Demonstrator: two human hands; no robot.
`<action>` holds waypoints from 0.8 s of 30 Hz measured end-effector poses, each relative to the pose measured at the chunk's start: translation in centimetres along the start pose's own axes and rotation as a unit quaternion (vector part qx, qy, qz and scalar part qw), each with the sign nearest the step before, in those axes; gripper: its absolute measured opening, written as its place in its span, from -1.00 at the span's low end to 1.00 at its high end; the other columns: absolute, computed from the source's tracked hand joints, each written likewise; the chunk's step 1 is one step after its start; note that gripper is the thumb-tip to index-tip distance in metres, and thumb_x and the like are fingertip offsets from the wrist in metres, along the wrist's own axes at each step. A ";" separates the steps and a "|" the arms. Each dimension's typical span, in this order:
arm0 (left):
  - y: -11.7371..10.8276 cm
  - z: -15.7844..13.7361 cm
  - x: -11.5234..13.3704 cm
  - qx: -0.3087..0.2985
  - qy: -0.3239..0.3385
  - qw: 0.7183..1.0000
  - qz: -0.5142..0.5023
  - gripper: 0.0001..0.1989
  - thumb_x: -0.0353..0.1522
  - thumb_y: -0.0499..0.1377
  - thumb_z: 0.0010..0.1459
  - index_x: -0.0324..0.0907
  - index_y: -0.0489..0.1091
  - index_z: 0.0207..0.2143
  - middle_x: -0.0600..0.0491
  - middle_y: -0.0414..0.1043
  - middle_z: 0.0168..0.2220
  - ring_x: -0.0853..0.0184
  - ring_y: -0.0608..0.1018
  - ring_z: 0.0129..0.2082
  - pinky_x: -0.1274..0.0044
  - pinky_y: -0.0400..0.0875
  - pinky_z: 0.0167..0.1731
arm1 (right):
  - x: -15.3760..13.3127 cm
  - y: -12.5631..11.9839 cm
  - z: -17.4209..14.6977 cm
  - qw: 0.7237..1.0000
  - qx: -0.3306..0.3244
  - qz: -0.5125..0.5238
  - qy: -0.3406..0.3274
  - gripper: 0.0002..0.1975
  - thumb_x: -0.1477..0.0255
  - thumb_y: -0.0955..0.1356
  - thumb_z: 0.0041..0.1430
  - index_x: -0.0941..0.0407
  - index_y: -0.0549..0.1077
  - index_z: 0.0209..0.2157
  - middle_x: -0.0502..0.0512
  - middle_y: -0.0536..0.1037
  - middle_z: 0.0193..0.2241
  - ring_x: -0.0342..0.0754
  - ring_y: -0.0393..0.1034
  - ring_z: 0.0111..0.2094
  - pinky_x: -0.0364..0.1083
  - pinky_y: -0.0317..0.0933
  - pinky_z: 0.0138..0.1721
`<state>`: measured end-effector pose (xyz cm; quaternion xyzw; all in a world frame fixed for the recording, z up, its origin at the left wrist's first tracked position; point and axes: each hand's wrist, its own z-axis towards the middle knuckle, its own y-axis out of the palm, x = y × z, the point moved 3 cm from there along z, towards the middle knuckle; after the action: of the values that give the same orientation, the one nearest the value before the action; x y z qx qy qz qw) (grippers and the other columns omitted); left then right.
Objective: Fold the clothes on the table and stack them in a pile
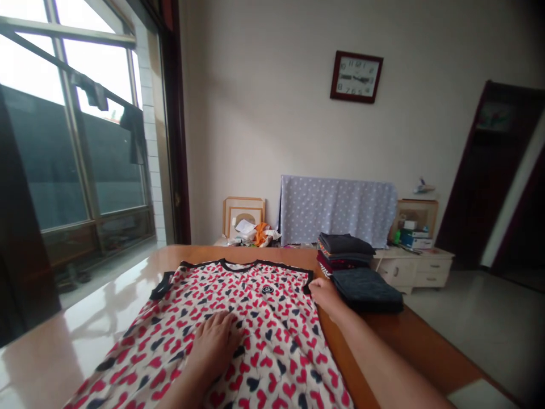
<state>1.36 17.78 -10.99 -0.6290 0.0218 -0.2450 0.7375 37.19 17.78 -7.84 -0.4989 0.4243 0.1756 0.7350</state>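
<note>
A heart-print shirt (264, 326) lies spread out on the wooden table, its dark-trimmed neckline toward the far side. Flat on the middle of the cloth rests my left hand (219, 335), fingers stretched out. At the shirt's right sleeve, my right hand (323, 292) has its fingers closed on the black-edged cuff. The left sleeve (162, 284) lies loose on the tabletop. Just beyond my right hand are folded dark clothes: a taller stack (346, 253) and a folded dark garment (367, 288) in front of it.
The glossy table (55, 346) reaches to the window side on the left. Behind it stand a cloth-covered panel (336, 210), a picture frame (244, 213) with clutter, and a low white cabinet (419, 270). A clock (356, 76) hangs on the wall.
</note>
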 end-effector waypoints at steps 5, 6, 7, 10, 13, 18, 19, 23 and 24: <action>0.1 0.1 -0.1 -0.008 -0.013 1.000 0.002 -0.41 0.03 -0.07 0.29 -0.01 0.34 0.22 -0.03 0.23 0.32 0.04 0.21 0.32 0.14 0.00 0.28 | -2.6 4.3 6.4 0.985 -0.020 -0.161 -0.053 -0.75 0.38 0.23 0.23 0.11 0.53 -0.33 0.14 0.62 -0.30 0.01 0.48 -0.22 -0.14 0.23 -0.23; 0.1 0.1 0.0 -0.009 -0.016 1.000 0.003 -0.41 0.03 -0.07 0.29 -0.01 0.34 0.22 -0.02 0.23 0.32 0.04 0.21 0.32 0.14 -0.01 0.28 | -2.8 5.4 7.4 0.982 -0.034 -0.177 -0.058 -0.73 0.38 0.22 0.24 0.11 0.54 -0.29 0.18 0.62 -0.23 0.03 0.47 -0.15 -0.12 0.24 -0.15; 0.0 0.1 0.1 -0.010 -0.018 1.000 0.004 -0.41 0.03 -0.07 0.29 0.00 0.34 0.22 -0.01 0.23 0.32 0.05 0.21 0.32 0.15 -0.01 0.29 | -2.9 6.6 8.3 0.978 -0.051 -0.194 -0.063 -0.72 0.38 0.21 0.26 0.11 0.55 -0.24 0.21 0.61 -0.14 0.05 0.45 -0.07 -0.09 0.23 -0.08; -0.2 0.1 0.4 -0.014 -0.022 1.000 0.001 -0.42 0.00 -0.07 0.30 0.00 0.33 0.24 0.01 0.24 0.32 0.08 0.21 0.32 0.16 -0.02 0.30 | -2.3 9.5 10.1 0.963 -0.101 -0.242 -0.066 -0.62 0.33 0.21 0.29 0.07 0.47 0.06 0.24 0.38 0.21 0.12 0.20 0.24 0.03 0.07 0.19; -0.3 -0.1 0.5 -0.019 -0.029 0.999 -0.003 -0.42 0.00 -0.07 0.30 0.00 0.32 0.25 0.02 0.22 0.33 0.09 0.20 0.33 0.17 -0.03 0.31 | -0.6 10.8 11.2 0.947 -0.138 -0.287 -0.033 -0.45 0.23 0.21 0.30 0.04 0.27 0.28 0.22 0.07 0.39 0.21 -0.14 0.40 0.22 -0.22 0.32; -0.4 -0.2 0.4 -0.028 -0.037 0.999 -0.011 -0.39 0.05 -0.07 0.29 0.01 0.32 0.25 0.02 0.18 0.35 0.07 0.14 0.36 0.16 -0.06 0.32 | 1.9 9.7 12.9 0.936 -0.144 -0.321 0.008 -0.33 0.11 0.14 0.32 0.07 0.08 0.38 0.27 -0.07 0.42 0.28 -0.25 0.42 0.34 -0.34 0.31; -0.4 -0.2 0.4 -0.029 -0.039 0.999 -0.011 -0.39 0.05 -0.07 0.29 0.01 0.32 0.25 0.02 0.18 0.35 0.07 0.12 0.37 0.16 -0.07 0.33 | 2.1 9.5 13.2 0.937 -0.144 -0.320 0.005 -0.32 0.09 0.15 0.31 0.06 0.09 0.38 0.26 -0.06 0.42 0.27 -0.24 0.42 0.33 -0.32 0.32; -0.2 -0.1 0.4 -0.032 -0.045 0.998 -0.007 -0.39 0.05 -0.06 0.29 0.01 0.32 0.25 0.02 0.17 0.35 0.06 0.11 0.38 0.15 -0.09 0.33 | 2.1 8.6 13.3 0.945 -0.128 -0.301 -0.021 -0.39 0.13 0.26 0.25 0.04 0.29 0.27 0.24 0.12 0.37 0.26 -0.09 0.38 0.24 -0.21 0.32; -0.2 0.0 0.4 -0.032 -0.044 0.998 -0.007 -0.39 0.05 -0.05 0.28 0.01 0.32 0.25 0.02 0.18 0.35 0.06 0.11 0.37 0.15 -0.09 0.33 | 2.1 8.3 13.1 0.948 -0.120 -0.293 -0.031 -0.44 0.17 0.28 0.24 0.04 0.35 0.23 0.24 0.16 0.35 0.25 -0.06 0.37 0.20 -0.18 0.32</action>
<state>1.61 17.59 -10.71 -0.6627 -0.0074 -0.2218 0.7153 38.59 32.70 -12.52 -0.6801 0.2118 0.0172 0.7017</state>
